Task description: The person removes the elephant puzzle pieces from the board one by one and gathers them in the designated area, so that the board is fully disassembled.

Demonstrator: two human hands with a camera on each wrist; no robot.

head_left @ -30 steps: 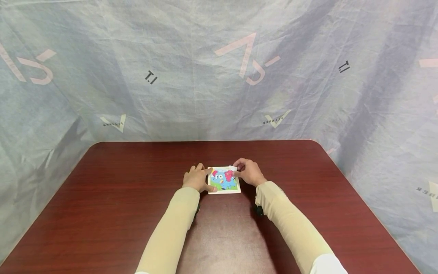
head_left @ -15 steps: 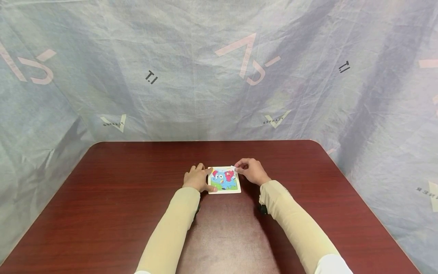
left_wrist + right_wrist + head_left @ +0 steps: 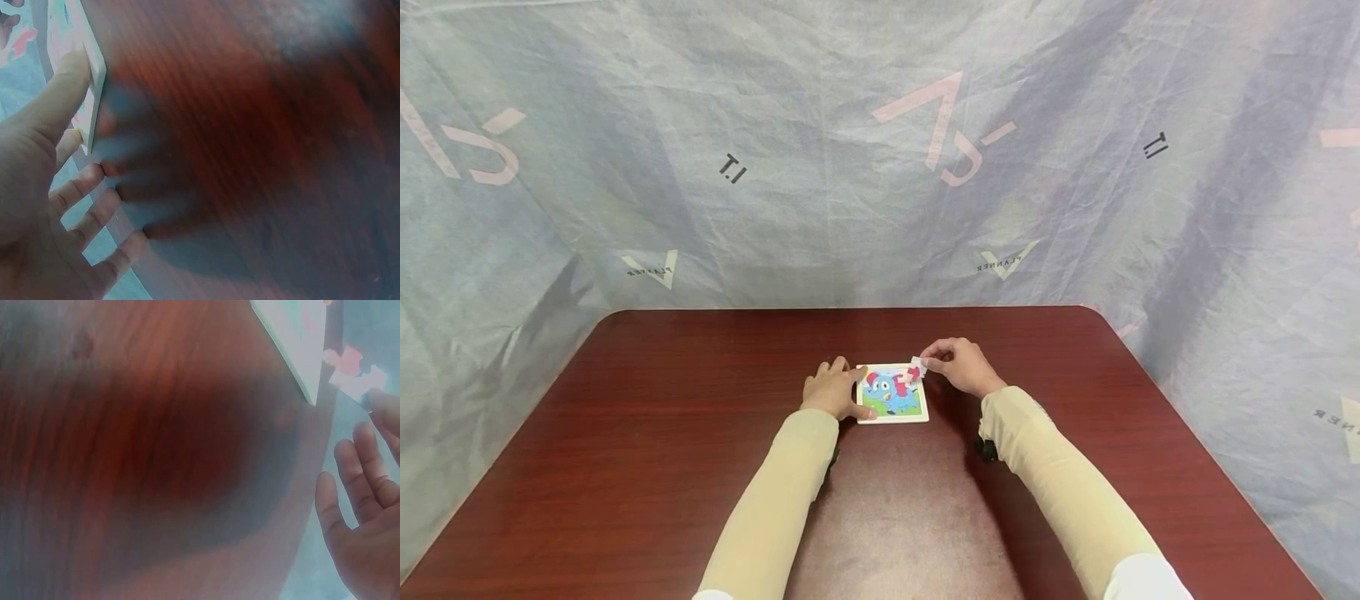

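A small square puzzle board with a blue cartoon animal lies on the dark red table. My left hand rests against its left edge, thumb pressing the rim, other fingers spread on the table. My right hand pinches a red-and-white puzzle piece just above the board's far right corner. In the right wrist view the piece hangs clear of the board's corner, held at the fingertips.
The table's far edge meets a wrinkled grey-blue cloth backdrop that also closes off both sides. Bare tabletop lies left, right and in front of the board.
My right hand has lifted the red-and-white piece off the board's upper right area and drawn it up and to the right. The left hand has stayed put.
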